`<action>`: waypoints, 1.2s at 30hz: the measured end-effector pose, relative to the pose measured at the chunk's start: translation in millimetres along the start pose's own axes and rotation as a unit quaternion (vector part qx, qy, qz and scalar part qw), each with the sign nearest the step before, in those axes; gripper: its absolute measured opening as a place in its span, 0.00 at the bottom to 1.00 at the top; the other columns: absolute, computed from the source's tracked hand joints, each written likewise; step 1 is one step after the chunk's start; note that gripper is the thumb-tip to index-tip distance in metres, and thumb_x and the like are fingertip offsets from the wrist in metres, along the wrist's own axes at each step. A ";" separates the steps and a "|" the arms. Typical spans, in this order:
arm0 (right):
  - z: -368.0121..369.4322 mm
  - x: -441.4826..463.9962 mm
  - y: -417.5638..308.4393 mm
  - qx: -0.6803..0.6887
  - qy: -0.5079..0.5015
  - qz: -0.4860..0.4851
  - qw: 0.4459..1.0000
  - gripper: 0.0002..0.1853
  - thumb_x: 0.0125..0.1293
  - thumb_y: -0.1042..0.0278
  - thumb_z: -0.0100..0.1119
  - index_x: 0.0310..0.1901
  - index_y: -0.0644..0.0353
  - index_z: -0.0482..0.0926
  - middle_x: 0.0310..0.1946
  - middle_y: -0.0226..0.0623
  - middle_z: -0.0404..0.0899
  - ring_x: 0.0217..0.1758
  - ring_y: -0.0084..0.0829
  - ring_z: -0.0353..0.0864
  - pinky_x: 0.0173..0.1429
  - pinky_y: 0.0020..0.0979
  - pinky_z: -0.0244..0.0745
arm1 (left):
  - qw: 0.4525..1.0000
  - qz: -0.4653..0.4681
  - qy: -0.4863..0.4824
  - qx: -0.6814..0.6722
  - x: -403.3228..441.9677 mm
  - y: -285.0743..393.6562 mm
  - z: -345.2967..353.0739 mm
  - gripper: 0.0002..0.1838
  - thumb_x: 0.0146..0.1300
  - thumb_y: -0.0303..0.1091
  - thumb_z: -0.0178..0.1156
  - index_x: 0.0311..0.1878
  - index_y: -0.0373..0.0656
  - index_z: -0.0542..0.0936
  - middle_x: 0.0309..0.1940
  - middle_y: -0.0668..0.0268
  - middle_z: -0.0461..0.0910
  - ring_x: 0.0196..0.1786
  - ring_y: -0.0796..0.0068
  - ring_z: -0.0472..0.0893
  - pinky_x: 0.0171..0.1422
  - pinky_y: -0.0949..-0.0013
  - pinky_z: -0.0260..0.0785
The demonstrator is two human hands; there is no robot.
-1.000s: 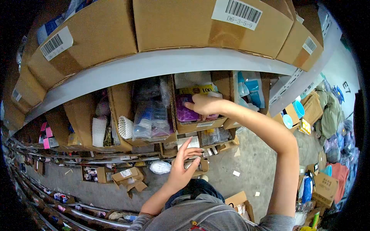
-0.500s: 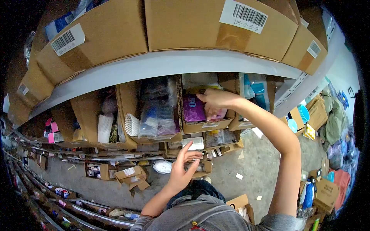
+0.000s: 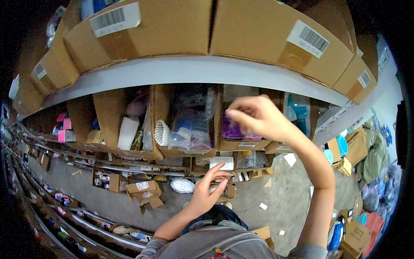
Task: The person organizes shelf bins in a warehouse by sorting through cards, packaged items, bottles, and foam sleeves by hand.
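Hovering over an open brown cardboard box [image 3: 233, 146] in the head view, the curled right hand [image 3: 261, 115] seems at a reaching step above a shiny purple package [image 3: 232, 131] inside; whether its fingers pinch anything, I cannot tell. The left hand [image 3: 206, 193] is empty, fingers spread. Gripping the package would call for lowering opened fingers.

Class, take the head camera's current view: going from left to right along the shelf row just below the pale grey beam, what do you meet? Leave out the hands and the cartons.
Pink boxes, tall white sleeve, shorter bumpy white sleeve, clear plastic bags, purple package, blue packets.
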State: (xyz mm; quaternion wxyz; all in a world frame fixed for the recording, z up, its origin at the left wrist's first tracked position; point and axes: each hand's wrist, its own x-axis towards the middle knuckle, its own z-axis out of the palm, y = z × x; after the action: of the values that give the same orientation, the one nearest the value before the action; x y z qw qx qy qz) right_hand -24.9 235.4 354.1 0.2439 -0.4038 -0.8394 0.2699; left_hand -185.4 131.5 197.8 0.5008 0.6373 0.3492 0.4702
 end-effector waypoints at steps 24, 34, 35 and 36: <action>124.3 234.0 124.7 -0.248 0.064 0.070 0.964 0.16 0.48 0.70 0.51 0.40 0.67 0.71 0.39 0.55 0.72 0.39 0.46 0.74 0.45 0.38 0.70 | 0.998 -0.049 -0.019 -0.017 -44.3 1.0 -71.8 0.22 0.57 0.28 0.50 0.56 0.38 0.63 0.39 0.64 0.76 0.45 0.75 0.74 0.52 0.71 0.61; 113.8 221.6 132.4 -0.195 0.046 0.082 0.976 0.19 0.48 0.67 0.53 0.43 0.66 0.70 0.41 0.55 0.71 0.42 0.46 0.73 0.47 0.38 0.68 | 0.999 -0.026 -0.037 -0.013 -43.0 -16.1 -92.8 0.21 0.56 0.27 0.52 0.55 0.37 0.63 0.37 0.61 0.77 0.42 0.73 0.76 0.47 0.72 0.65; 114.0 221.0 133.2 -0.190 0.045 0.083 0.977 0.20 0.48 0.67 0.53 0.43 0.66 0.69 0.41 0.55 0.70 0.42 0.46 0.72 0.47 0.38 0.68 | 0.998 -0.039 -0.039 -0.021 -43.0 -16.4 -94.9 0.21 0.57 0.27 0.51 0.55 0.37 0.63 0.38 0.61 0.77 0.43 0.73 0.75 0.49 0.71 0.64; 116.0 218.9 134.2 -0.187 0.047 0.085 0.978 0.20 0.48 0.66 0.53 0.44 0.66 0.69 0.41 0.55 0.70 0.42 0.46 0.72 0.47 0.38 0.68 | 0.997 -0.053 -0.042 -0.028 -42.9 -16.9 -97.0 0.21 0.57 0.26 0.50 0.55 0.36 0.63 0.38 0.62 0.77 0.44 0.74 0.74 0.51 0.71 0.63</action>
State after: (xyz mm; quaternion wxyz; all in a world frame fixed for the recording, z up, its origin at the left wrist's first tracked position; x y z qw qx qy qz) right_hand -145.9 453.8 223.4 0.1794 -0.5239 -0.8255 0.1090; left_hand -290.5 126.6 176.3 0.5564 0.6229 0.3481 0.4257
